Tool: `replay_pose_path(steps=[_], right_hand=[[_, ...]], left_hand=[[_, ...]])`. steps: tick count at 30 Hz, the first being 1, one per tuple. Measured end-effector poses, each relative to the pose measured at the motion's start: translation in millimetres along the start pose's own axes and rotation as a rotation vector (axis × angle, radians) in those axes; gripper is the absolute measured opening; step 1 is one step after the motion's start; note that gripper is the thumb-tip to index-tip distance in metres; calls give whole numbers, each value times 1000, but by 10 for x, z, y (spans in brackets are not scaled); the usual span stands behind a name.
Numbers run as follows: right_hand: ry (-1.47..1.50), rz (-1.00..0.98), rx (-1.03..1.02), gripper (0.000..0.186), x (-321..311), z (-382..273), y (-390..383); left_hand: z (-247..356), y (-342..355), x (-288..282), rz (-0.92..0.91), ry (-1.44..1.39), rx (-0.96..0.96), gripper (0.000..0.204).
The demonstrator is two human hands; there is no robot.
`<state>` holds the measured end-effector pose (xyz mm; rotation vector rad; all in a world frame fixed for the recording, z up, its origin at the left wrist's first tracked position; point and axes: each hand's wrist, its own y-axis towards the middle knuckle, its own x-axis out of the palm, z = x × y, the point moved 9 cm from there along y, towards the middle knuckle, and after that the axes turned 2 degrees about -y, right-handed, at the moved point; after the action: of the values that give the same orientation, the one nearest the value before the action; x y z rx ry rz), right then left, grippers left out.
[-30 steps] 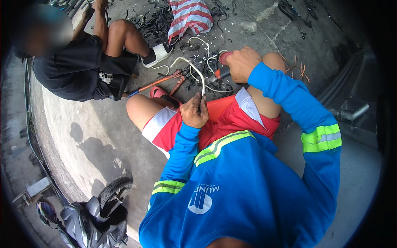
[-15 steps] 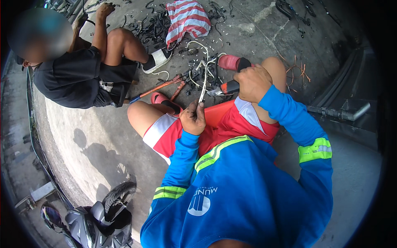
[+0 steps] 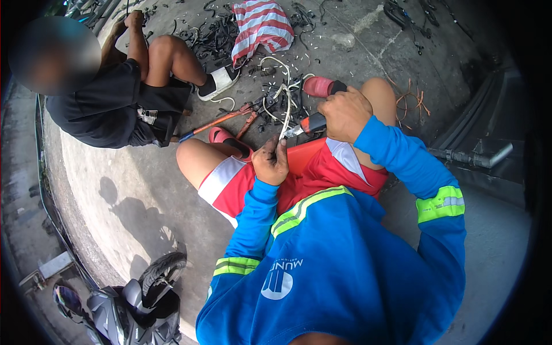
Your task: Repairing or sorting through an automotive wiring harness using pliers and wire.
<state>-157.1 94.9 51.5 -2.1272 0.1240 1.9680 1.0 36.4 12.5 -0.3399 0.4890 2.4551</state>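
Observation:
My left hand [image 3: 270, 163] is closed around the end of a white cable [image 3: 286, 109], pinching it between thumb and fingers above my lap. The cable runs away from me and loops over the scraps on the ground. In my right hand [image 3: 347, 116] is a utility knife [image 3: 313, 123] with an orange and black handle. Its pale blade points left and reaches the cable just beyond my left fingertips; whether it cuts into the cable is too small to tell. My right fingers hide the rear of the handle.
Beyond my feet lie black cable scraps [image 3: 215, 35] and a red-and-white striped bag [image 3: 261, 26]. Long-handled cutters [image 3: 215, 122] rest by my left foot. A person in black [image 3: 109, 106] sits at left. Bare copper-coloured wires [image 3: 413, 102] lie right; a motorcycle [image 3: 135, 305] stands lower left.
My right hand has moved slightly left, bringing the knife blade up to the white cable. My left hand keeps its hold and has shifted only a little.

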Motion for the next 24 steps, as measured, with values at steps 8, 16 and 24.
replay_pose_path(steps=[8,16,24], right_hand=[[-33,-130,34,14,-72,1,133],[-136,-46,391,18,-226,1020,374],[667,132,391,23,353,605,55]], left_hand=[[58,-49,-70,70,-42,171,16],[307,-121,-40,-5,-8,173,13],[-182,-52,42,-61,-230,-168,19]])
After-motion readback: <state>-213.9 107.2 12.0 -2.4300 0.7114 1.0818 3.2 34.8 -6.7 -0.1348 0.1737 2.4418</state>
